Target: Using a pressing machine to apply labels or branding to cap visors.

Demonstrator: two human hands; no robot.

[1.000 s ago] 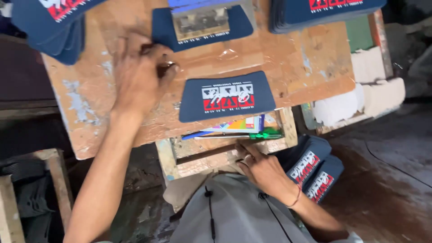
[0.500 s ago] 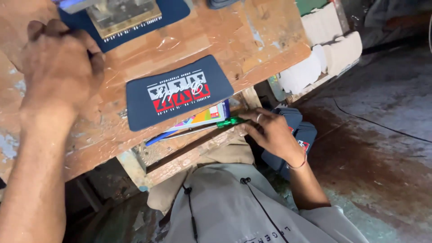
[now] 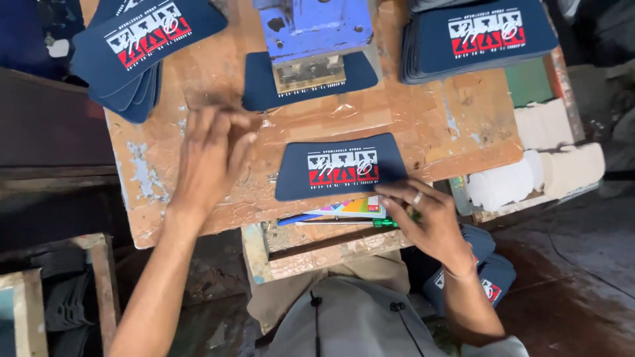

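Navy printed panel (image 3: 340, 166) lies flat near the front edge of the worn wooden surface (image 3: 423, 125), below the blue press (image 3: 316, 36), and I see my right hand (image 3: 430, 221) has come up from the drawer area to its lower right corner, fingers loosely curled and touching the edge, not yet pinching it. My left hand (image 3: 210, 158) has drifted in from the far left and now hovers spread and empty just left of the panel. I judge both hands are closing on that piece; stacks of like panels (image 3: 473, 36) sit well apart
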